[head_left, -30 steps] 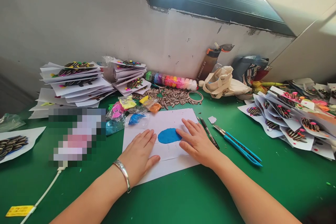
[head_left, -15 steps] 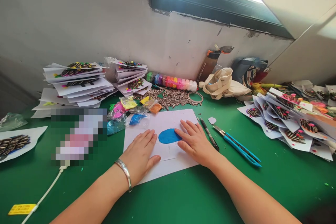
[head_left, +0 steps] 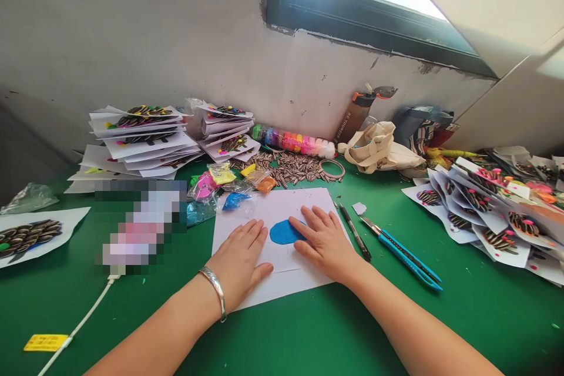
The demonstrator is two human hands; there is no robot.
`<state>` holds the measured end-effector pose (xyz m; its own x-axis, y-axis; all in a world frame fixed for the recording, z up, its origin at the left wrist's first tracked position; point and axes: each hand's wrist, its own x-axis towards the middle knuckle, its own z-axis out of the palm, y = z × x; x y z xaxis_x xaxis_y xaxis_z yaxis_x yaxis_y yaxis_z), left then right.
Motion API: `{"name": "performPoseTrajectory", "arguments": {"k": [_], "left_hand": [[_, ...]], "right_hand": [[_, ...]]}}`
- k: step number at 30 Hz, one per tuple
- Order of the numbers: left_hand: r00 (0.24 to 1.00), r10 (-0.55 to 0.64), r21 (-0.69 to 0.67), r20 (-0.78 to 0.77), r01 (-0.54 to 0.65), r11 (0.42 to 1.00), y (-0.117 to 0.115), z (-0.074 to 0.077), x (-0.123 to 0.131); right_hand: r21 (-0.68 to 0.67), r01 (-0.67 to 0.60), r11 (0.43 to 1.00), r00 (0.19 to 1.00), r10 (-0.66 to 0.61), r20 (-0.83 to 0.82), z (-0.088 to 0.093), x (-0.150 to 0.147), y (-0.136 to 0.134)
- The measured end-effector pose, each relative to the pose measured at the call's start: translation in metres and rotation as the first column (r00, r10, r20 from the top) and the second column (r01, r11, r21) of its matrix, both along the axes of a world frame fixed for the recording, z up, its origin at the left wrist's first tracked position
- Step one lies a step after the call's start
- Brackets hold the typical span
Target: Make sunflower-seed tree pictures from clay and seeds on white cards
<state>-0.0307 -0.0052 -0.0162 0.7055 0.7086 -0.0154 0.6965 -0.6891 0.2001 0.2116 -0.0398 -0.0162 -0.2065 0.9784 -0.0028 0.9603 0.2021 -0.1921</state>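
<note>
A flattened oval of blue modelling clay (head_left: 279, 233) lies on a sheet of white paper (head_left: 284, 283), which has faint drawn lines on it. My right hand (head_left: 326, 247) is open, its index fingertip and nearby fingers resting over the clay's right side and hiding part of it. To the left of the clay, my left hand (head_left: 240, 261) lies flat on the paper with its thumb out. It wears a silver bangle (head_left: 215, 289). Just right of the paper are a black pen (head_left: 356, 234) and a blue utility knife (head_left: 403, 252) with its blade out.
Behind the paper lie small bags of coloured clay (head_left: 222, 174), a heap of striped sunflower seeds (head_left: 297, 169) and a row of clay tubs (head_left: 299, 143). Stacks of seed-decorated papers (head_left: 152, 150) stand left and right. A bottle (head_left: 353, 114) and cloth bag (head_left: 379, 148) stand by the wall.
My right hand has shifted slightly left, covering more of the blue clay. My left hand stays flat on the paper. The whole view has moved a little.
</note>
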Motion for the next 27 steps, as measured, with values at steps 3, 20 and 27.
{"name": "performPoseTrajectory", "arguments": {"k": [3,20,27], "left_hand": [[1.0,-0.001,0.016,-0.012,0.001,1.0,0.0,0.0,0.0],[1.0,-0.014,0.006,0.018,0.014,1.0,0.0,-0.003,-0.002],[0.998,-0.019,0.012,-0.054,0.02,1.0,-0.001,0.004,0.001]], "right_hand": [[-0.002,0.001,1.0,1.0,-0.001,0.02,0.004,-0.003,0.002],[0.034,-0.012,0.999,1.0,0.012,0.006,0.014,-0.025,0.002],[-0.018,-0.07,0.997,0.996,0.069,-0.049,0.009,-0.028,0.004]]}}
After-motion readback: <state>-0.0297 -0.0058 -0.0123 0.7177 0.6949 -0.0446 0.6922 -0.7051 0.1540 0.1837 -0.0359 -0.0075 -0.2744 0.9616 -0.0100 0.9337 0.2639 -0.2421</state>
